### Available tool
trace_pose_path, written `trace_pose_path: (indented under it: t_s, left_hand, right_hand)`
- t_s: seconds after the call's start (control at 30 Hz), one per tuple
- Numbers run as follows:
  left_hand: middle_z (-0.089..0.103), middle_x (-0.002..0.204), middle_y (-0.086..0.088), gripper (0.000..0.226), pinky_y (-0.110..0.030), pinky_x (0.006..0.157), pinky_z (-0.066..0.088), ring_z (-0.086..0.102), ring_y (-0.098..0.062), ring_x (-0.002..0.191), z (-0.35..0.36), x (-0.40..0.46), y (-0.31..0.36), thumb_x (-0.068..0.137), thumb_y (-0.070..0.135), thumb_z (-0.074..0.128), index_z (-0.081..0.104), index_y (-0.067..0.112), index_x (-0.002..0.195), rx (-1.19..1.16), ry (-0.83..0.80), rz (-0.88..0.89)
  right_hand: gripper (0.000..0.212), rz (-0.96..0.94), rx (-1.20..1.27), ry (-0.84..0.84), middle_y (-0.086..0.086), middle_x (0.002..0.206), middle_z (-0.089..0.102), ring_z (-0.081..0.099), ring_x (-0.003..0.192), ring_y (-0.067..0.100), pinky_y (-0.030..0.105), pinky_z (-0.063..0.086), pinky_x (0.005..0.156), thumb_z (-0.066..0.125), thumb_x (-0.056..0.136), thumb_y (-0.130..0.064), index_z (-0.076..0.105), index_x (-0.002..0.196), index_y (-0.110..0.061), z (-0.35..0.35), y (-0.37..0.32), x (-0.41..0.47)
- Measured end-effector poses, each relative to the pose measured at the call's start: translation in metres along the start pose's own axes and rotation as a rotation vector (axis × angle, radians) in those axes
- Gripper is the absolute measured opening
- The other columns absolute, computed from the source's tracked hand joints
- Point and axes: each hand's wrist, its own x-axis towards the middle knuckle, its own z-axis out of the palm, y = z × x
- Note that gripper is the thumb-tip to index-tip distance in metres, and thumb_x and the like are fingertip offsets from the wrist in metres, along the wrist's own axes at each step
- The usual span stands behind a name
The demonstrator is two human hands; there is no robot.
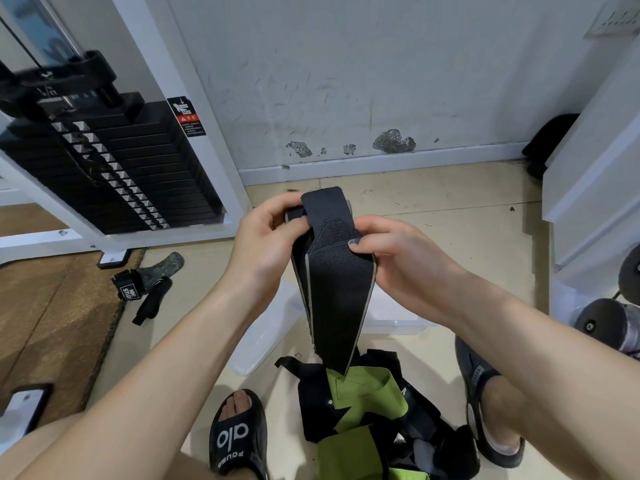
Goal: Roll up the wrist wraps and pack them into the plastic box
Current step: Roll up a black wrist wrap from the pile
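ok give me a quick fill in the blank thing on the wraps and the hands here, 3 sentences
1. Both hands, the left hand and the right hand, hold a wrist wrap whose colour is ____.
2. The pile of wraps on the floor mixes black ones with ____ ones.
3. The plastic box sits on the floor, ____ the held wrap.

Missing words: black; green; behind
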Motion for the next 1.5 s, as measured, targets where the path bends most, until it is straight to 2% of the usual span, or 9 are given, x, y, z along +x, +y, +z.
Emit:
trace_pose_path:
  t_s: [0.17, 0.3, 0.4, 0.5, 0.7, 0.9, 1.13, 1.3, 1.5]
  left_hand:
    - [0.076, 0.111, -0.013, 0.026, -0.025, 0.075, 0.057, 0.070, -0.013, 0.088, 0.001, -0.001, 0.000, 0.101, -0.004, 0.052, 0.073, 0.002, 0.116, -0.019, -0.040, -0.042]
    - [0.073, 0.123, 0.001, 0.044, -0.034, 0.085, 0.061, 0.072, -0.021, 0.108, 0.001, -0.002, 0.000, 0.098, -0.011, 0.050, 0.065, 0.013, 0.132, -0.017, -0.069, -0.006]
    - [0.077, 0.108, 0.015, 0.055, -0.036, 0.085, 0.062, 0.073, -0.020, 0.102, 0.002, -0.003, 0.001, 0.096, -0.015, 0.043, 0.061, 0.016, 0.138, -0.021, -0.078, -0.027]
    - [0.074, 0.121, -0.003, 0.047, -0.028, 0.072, 0.058, 0.071, -0.015, 0.096, 0.003, -0.004, 0.003, 0.101, -0.006, 0.040, 0.063, 0.016, 0.136, -0.108, -0.084, -0.071]
    - [0.069, 0.132, -0.009, 0.034, -0.027, 0.078, 0.056, 0.068, -0.021, 0.112, 0.005, -0.004, -0.003, 0.108, 0.011, 0.046, 0.061, 0.018, 0.138, -0.140, -0.090, -0.039]
    - [0.069, 0.131, -0.008, 0.033, -0.033, 0.085, 0.058, 0.070, -0.024, 0.113, 0.005, -0.003, -0.008, 0.105, 0.005, 0.053, 0.063, 0.014, 0.135, -0.118, -0.061, 0.021]
    - [0.069, 0.128, -0.006, 0.031, -0.046, 0.098, 0.057, 0.067, -0.028, 0.118, 0.002, 0.000, -0.015, 0.099, 0.007, 0.060, 0.068, 0.017, 0.128, -0.090, -0.017, 0.081]
    - [0.070, 0.124, -0.003, 0.030, -0.041, 0.092, 0.059, 0.069, -0.026, 0.113, 0.003, 0.001, -0.015, 0.101, 0.001, 0.059, 0.068, 0.015, 0.126, -0.090, -0.012, 0.079]
    - [0.070, 0.122, -0.003, 0.027, -0.045, 0.092, 0.060, 0.070, -0.031, 0.112, 0.003, 0.001, -0.016, 0.100, 0.001, 0.061, 0.070, 0.016, 0.120, -0.095, 0.017, 0.082]
  right_hand:
    - [0.034, -0.009, 0.014, 0.040, 0.018, 0.118, 0.073, 0.069, 0.108, 0.023, 0.030, 0.055, 0.100, 0.051, 0.095, 0.012, 0.063, 0.126, 0.008, -0.001, 0.005, 0.004]
    - [0.030, -0.023, 0.000, 0.088, 0.018, 0.120, 0.073, 0.070, 0.111, 0.026, 0.033, 0.052, 0.104, 0.057, 0.097, 0.005, 0.064, 0.126, 0.005, -0.002, 0.008, 0.006]
    - [0.026, -0.025, -0.009, 0.128, 0.017, 0.114, 0.073, 0.071, 0.101, 0.022, 0.029, 0.055, 0.093, 0.059, 0.098, 0.004, 0.065, 0.123, 0.004, -0.002, 0.012, 0.007]
    - [0.028, -0.025, -0.039, 0.160, 0.022, 0.120, 0.071, 0.071, 0.103, 0.024, 0.030, 0.055, 0.090, 0.062, 0.098, 0.000, 0.065, 0.125, 0.001, -0.003, 0.015, 0.008]
    - [0.027, -0.033, -0.057, 0.166, 0.023, 0.122, 0.070, 0.071, 0.102, 0.023, 0.029, 0.055, 0.089, 0.062, 0.098, 0.000, 0.066, 0.124, 0.001, -0.003, 0.015, 0.010]
    - [0.027, -0.030, -0.077, 0.198, 0.021, 0.121, 0.072, 0.071, 0.109, 0.027, 0.035, 0.055, 0.099, 0.064, 0.097, -0.001, 0.067, 0.123, -0.001, -0.003, 0.018, 0.014]
    - [0.023, -0.024, -0.095, 0.227, 0.018, 0.114, 0.074, 0.072, 0.103, 0.023, 0.034, 0.054, 0.100, 0.067, 0.095, -0.002, 0.069, 0.119, -0.004, 0.000, 0.019, 0.014]
    - [0.015, -0.028, -0.090, 0.225, 0.008, 0.098, 0.075, 0.073, 0.094, 0.018, 0.028, 0.055, 0.089, 0.065, 0.096, 0.000, 0.071, 0.107, -0.008, 0.001, 0.019, 0.014]
    - [0.021, -0.032, -0.115, 0.198, 0.012, 0.100, 0.075, 0.073, 0.095, 0.020, 0.028, 0.055, 0.087, 0.066, 0.096, -0.002, 0.068, 0.117, -0.003, -0.001, 0.021, 0.014]
